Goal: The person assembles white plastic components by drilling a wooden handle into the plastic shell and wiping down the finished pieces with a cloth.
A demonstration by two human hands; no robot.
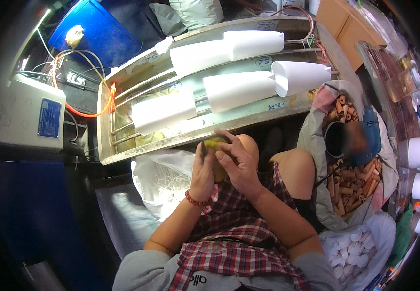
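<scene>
My left hand (202, 170) and my right hand (239, 168) meet above my lap, close to the near edge of a long wooden trough (159, 145). Between them they grip a small yellow-and-black object (214, 143). Fingers cover much of it, so its kind does not show. Both hands have bent fingers, the right thumb pressing toward the left hand. Several white tapered cylinders (241, 88) lie on metal rods that run along the trough, beyond my hands.
A white bag of thin white pieces (164, 179) sits left of my lap. On my right are a sack of brown tubes (353, 186), a blue container (372, 136) and a bag of white flat pieces (353, 250). A grey metal box (23, 119) and orange cable (81, 113) are left.
</scene>
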